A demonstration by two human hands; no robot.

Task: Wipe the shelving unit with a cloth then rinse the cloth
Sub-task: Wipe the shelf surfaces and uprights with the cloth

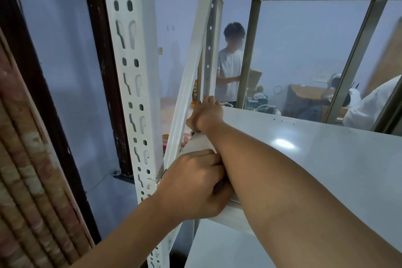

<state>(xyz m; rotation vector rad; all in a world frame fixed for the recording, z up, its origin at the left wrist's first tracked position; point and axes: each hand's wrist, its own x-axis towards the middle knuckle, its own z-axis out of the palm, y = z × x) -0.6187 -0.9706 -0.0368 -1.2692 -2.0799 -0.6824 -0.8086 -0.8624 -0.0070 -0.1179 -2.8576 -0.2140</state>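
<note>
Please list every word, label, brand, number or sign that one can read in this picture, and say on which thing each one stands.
No text can be read in this picture.
Bottle behind the glass: its label bears print, but it is too small and blurred to read.
Shelf: no text, only dark specks.
Posts: no text, only punched holes.
</note>
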